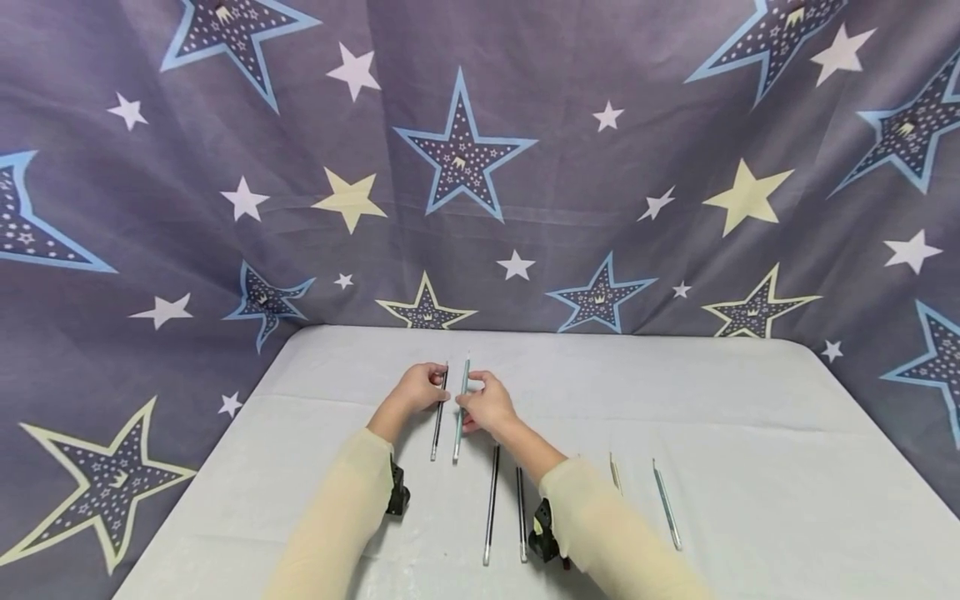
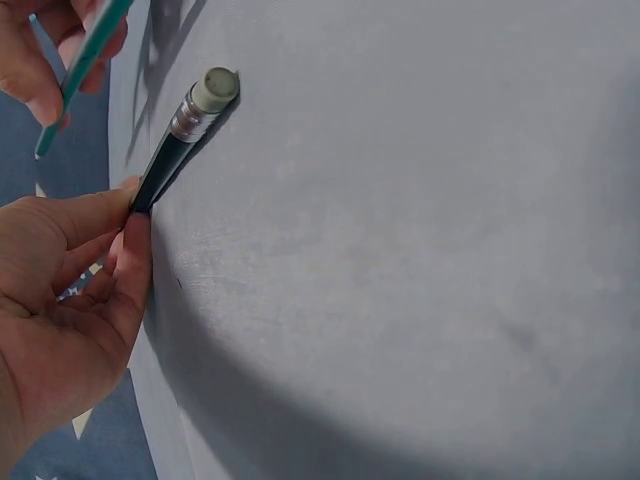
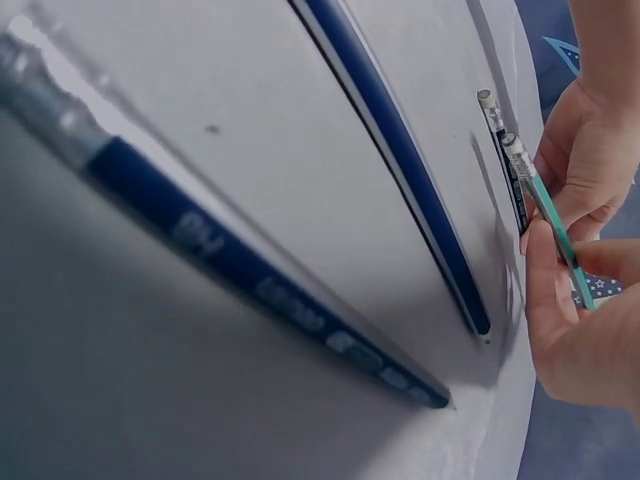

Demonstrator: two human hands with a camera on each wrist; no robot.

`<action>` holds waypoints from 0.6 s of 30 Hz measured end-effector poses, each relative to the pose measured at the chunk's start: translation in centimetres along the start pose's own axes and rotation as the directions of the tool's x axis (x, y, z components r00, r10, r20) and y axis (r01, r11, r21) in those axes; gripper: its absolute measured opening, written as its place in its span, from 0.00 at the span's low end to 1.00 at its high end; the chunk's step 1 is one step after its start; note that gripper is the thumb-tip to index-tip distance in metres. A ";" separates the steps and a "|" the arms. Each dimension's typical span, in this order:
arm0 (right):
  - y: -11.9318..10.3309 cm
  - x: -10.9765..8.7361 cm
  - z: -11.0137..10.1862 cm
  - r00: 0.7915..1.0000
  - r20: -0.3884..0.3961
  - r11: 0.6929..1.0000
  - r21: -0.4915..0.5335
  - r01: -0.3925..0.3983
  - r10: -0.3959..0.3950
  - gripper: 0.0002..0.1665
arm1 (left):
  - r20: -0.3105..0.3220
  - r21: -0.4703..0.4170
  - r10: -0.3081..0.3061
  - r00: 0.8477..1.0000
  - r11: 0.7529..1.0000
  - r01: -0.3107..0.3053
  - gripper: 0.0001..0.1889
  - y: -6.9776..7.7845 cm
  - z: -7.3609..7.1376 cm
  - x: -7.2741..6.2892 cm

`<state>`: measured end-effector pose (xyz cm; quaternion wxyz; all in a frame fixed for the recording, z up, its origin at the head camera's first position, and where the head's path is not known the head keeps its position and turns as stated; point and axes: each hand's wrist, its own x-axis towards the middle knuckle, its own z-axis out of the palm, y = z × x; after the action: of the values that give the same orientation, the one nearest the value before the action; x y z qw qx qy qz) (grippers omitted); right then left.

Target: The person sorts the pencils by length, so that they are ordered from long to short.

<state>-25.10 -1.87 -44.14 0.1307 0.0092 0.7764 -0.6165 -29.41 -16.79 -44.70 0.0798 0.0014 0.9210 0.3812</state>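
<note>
Tabletop [image 1: 322, 392] | left grip [image 1: 417, 388] pinches black pencil [image 1: 437, 429] | right grip [image 1: 487, 407] pinches teal pencil [image 1: 458, 438] | other pencils [image 1: 491, 508] (sleeve [image 1: 622, 533] overlapping)

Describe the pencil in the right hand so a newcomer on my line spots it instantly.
Over the white table, find the right hand near the middle of the head view. It pinches a teal pencil, tip toward the starry backdrop. Its close neighbour, in the left hand, is a black pencil; the other teal pencil lies unheld, beyond the right sleeve.
</note>
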 end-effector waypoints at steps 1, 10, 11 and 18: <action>0.1 0.0 0.1 1.000 0.001 1.000 0.000 -0.001 0.001 0.32 | 0.000 0.003 0.000 1.000 1.000 0.000 0.28 0.0 0.0 0.0; 0.3 0.2 0.6 1.000 -0.012 1.000 -0.022 -0.017 0.017 0.31 | -0.006 0.016 0.001 1.000 1.000 -0.001 0.28 0.0 0.1 -0.3; 0.3 0.3 0.7 1.000 -0.014 1.000 -0.024 -0.017 0.017 0.31 | -0.006 0.014 0.001 1.000 1.000 -0.001 0.28 0.1 0.1 -0.3; 0.5 0.6 1.0 1.000 0.000 0.999 -0.031 -0.011 0.011 0.31 | -0.011 0.033 0.011 1.000 0.999 -0.010 0.28 0.2 0.1 -0.2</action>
<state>-25.43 -2.77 -45.00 0.1341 0.0113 0.7857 -0.6039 -29.17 -16.60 -44.55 0.0727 0.0055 0.9276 0.3664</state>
